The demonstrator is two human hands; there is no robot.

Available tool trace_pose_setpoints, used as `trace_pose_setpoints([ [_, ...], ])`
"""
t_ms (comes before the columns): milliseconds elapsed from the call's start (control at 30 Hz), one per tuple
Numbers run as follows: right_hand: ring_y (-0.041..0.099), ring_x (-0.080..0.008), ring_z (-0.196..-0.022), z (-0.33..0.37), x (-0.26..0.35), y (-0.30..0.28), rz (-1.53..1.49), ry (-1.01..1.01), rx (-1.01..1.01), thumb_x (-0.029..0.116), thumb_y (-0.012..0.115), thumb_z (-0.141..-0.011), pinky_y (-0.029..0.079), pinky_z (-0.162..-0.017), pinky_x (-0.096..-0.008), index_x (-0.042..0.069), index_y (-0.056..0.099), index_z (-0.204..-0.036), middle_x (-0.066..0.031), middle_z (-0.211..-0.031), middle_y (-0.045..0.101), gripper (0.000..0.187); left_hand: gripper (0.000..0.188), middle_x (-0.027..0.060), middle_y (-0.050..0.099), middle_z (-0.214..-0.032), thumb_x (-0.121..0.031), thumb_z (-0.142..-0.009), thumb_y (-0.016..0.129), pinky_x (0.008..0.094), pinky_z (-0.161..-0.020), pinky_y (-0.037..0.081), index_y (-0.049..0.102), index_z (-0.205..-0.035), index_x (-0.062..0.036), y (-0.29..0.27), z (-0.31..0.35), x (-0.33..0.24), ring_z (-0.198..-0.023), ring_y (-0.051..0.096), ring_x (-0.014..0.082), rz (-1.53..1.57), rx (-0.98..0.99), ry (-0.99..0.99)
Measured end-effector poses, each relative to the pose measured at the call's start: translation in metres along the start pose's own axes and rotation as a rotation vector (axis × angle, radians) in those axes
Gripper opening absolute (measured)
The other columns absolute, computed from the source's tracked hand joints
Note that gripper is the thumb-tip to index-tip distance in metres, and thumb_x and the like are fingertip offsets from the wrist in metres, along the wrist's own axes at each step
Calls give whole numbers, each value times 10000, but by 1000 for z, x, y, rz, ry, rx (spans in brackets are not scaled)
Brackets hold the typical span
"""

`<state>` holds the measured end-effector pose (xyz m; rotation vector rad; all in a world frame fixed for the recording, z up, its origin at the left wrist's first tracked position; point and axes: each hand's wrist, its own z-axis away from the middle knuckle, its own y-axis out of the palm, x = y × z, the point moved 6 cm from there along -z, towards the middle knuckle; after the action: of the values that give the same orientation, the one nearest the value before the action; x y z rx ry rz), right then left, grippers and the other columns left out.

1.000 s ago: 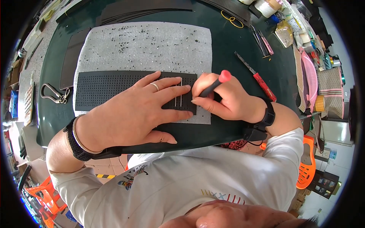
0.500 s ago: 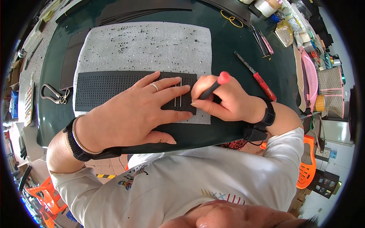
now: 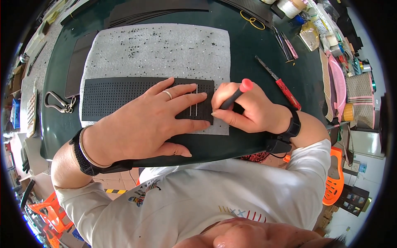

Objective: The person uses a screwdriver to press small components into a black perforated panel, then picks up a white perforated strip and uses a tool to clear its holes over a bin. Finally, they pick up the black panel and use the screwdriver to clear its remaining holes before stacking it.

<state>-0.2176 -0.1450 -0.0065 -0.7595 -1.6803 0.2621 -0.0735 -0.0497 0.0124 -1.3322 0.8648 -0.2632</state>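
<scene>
Left hand on perforated black strip

Black perforated strip: long, flat, lying crosswise on white foam sheet; two thin metal pins stand at its 3 o'clock end. Red-capped dark-shafted tool: tilted, tip down at strip's 3 o'clock edge.

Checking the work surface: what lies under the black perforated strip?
Under the black perforated strip lies a white foam sheet, on the dark green table. The left hand covers the strip's lower right.
</scene>
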Motion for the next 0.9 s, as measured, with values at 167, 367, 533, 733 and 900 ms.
trace_pose_setpoints([
  [167,623,-210,-729,-2,1,2,12,-39,19,10,701,-874,493,-638,-297,35,590,-989,-79,-903,647,162,547,166,419,-1464,-480,-850,683,580,-1141,277,600,-1309,-195,0,-1,1,-1380,382,397,-6,-4,-6],
  [367,642,-244,-739,-1,1,3,30,-35,45,10,708,-865,516,-655,-318,41,600,-976,-88,-885,657,157,558,163,424,-1461,-488,-846,681,574,-1140,277,598,-1315,-196,0,-1,1,-1370,392,398,-9,-9,-3],
  [533,637,-244,-725,-1,0,4,21,-50,10,11,708,-864,514,-651,-316,45,600,-993,-85,-888,658,172,560,163,426,-1458,-489,-844,682,575,-1140,277,599,-1314,-197,1,-1,1,-1372,390,397,-9,-12,-3],
  [733,644,-244,-736,-3,5,5,98,-133,27,5,705,-864,512,-646,-319,57,593,-1007,-79,-901,661,189,571,159,423,-1461,-490,-840,686,575,-1142,275,592,-1322,-200,1,-1,1,-1375,388,394,-10,-6,-6],
  [900,640,-230,-733,0,-1,0,8,-11,-5,-6,699,-865,503,-629,-312,58,588,-1003,-78,-920,663,189,580,156,421,-1463,-489,-836,689,576,-1143,275,587,-1328,-199,0,-1,1,-1375,387,394,-11,-4,-2],
])
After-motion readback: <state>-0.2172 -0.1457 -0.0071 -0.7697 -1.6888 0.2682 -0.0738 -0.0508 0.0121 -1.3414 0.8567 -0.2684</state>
